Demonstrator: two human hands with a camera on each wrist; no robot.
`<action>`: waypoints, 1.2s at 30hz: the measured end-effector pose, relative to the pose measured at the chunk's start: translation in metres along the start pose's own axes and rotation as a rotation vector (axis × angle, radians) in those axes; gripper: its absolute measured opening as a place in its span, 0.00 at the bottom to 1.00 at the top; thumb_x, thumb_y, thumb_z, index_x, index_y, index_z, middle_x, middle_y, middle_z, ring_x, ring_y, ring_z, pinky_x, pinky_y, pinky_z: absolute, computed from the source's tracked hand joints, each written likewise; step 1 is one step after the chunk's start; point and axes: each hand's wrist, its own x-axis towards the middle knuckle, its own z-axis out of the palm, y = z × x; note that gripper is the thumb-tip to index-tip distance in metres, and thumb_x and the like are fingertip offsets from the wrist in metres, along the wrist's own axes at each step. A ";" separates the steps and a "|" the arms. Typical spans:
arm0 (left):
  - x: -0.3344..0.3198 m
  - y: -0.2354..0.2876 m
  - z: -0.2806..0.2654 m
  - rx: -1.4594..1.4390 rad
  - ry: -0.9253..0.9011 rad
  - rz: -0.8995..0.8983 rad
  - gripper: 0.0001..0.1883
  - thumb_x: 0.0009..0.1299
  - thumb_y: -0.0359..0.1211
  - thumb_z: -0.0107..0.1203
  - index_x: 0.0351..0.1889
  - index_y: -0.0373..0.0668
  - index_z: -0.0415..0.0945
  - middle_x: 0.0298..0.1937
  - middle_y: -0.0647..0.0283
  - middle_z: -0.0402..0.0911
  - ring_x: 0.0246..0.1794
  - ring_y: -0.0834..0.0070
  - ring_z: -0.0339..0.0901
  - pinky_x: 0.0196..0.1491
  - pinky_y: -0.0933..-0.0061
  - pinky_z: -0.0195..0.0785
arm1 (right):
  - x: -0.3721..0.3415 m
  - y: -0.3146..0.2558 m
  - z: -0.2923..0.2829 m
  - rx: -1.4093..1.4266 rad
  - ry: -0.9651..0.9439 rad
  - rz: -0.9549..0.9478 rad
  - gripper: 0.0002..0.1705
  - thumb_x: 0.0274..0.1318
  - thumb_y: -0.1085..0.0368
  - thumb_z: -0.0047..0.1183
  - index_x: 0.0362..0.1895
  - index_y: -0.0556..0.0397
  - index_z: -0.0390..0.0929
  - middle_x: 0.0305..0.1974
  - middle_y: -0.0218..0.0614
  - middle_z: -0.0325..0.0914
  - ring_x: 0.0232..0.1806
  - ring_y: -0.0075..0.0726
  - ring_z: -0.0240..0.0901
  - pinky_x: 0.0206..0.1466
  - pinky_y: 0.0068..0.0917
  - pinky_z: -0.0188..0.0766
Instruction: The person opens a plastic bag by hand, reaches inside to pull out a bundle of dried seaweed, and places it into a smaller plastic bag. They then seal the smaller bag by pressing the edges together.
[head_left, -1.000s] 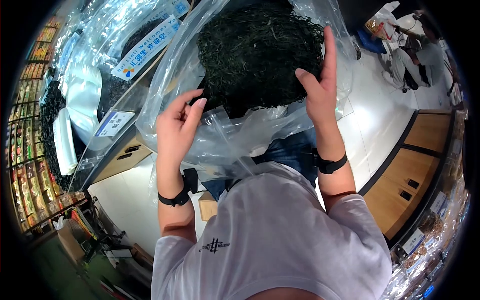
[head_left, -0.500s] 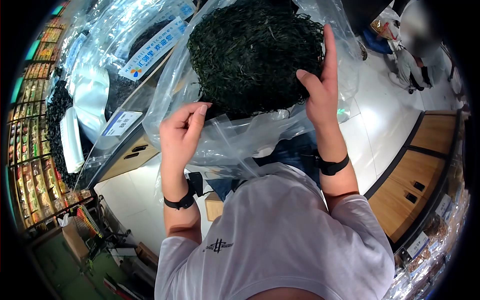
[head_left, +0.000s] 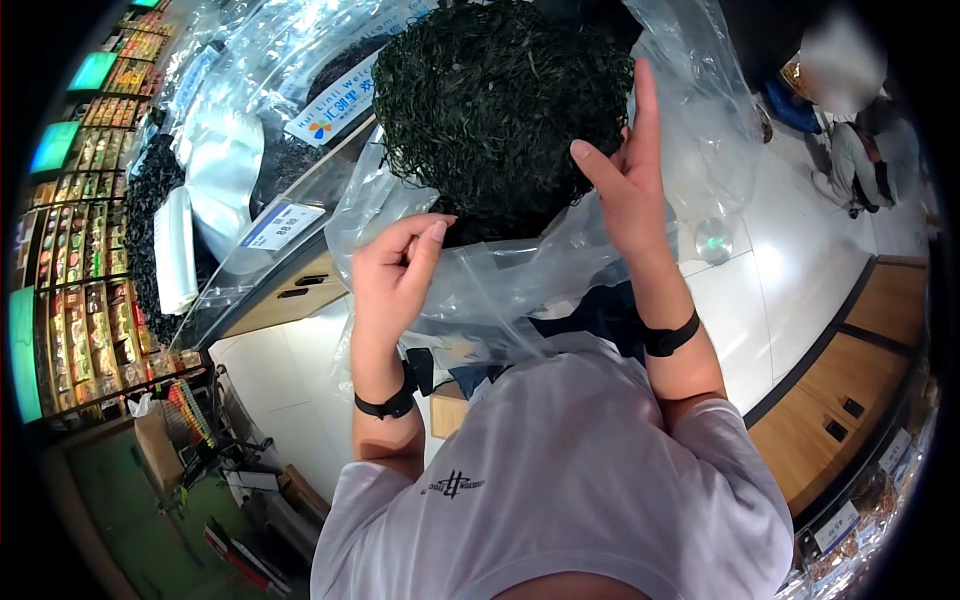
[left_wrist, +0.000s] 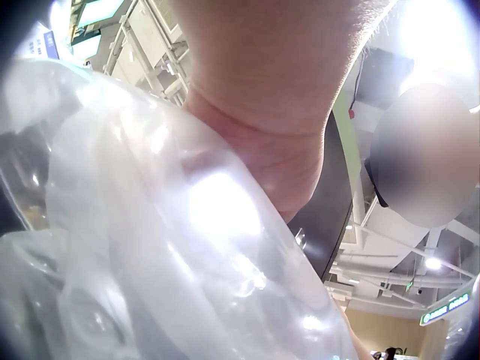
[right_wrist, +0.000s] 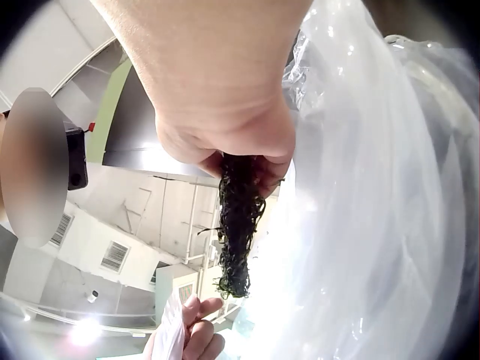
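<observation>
Bright ceiling lights [left_wrist: 433, 263] glare white off the bag [left_wrist: 225, 206] and floor [head_left: 778, 268], while fisheye distortion bends the head view's dark edges.

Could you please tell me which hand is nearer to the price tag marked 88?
Left. The left hand pinches the plastic bag right of the price tag; the right hand is farther across, gripping the dark bundle.

Seaweed [head_left: 500, 120] between hands [head_left: 392, 272]; price tag [head_left: 283, 226] left, cabinet [head_left: 805, 425] right

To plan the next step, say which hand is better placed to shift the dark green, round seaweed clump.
Likely the right hand: it grips the clump, while the left hand pinches the clear, crumpled plastic bag.
</observation>
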 end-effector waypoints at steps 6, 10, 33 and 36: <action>0.000 0.003 -0.001 0.021 0.010 0.005 0.09 0.74 0.31 0.61 0.44 0.35 0.85 0.17 0.76 0.67 0.20 0.90 0.60 0.26 0.84 0.54 | -0.001 0.000 -0.004 -0.004 -0.014 -0.025 0.53 0.58 0.76 0.54 0.82 0.49 0.37 0.80 0.37 0.43 0.61 0.24 0.67 0.67 0.25 0.60; 0.001 -0.001 -0.001 0.068 0.004 0.040 0.09 0.75 0.32 0.59 0.45 0.36 0.85 0.18 0.77 0.68 0.19 0.91 0.61 0.24 0.84 0.53 | -0.003 -0.001 -0.011 0.015 0.015 -0.062 0.55 0.57 0.78 0.54 0.82 0.49 0.36 0.78 0.42 0.47 0.68 0.34 0.62 0.71 0.29 0.58; 0.012 0.025 0.012 -0.538 -0.208 -0.129 0.11 0.70 0.33 0.65 0.44 0.38 0.77 0.24 0.73 0.76 0.16 0.89 0.66 0.19 0.84 0.53 | -0.050 0.004 0.007 -1.051 -0.121 -0.872 0.26 0.46 0.59 0.54 0.53 0.22 0.85 0.58 0.13 0.74 0.47 0.27 0.64 0.53 0.30 0.59; 0.010 0.024 0.010 -0.455 -0.148 -0.174 0.08 0.71 0.34 0.64 0.37 0.40 0.77 0.21 0.75 0.73 0.15 0.90 0.63 0.18 0.84 0.51 | -0.051 0.005 0.012 -1.012 -0.129 -0.851 0.25 0.47 0.59 0.55 0.53 0.22 0.85 0.58 0.13 0.75 0.48 0.27 0.64 0.54 0.30 0.59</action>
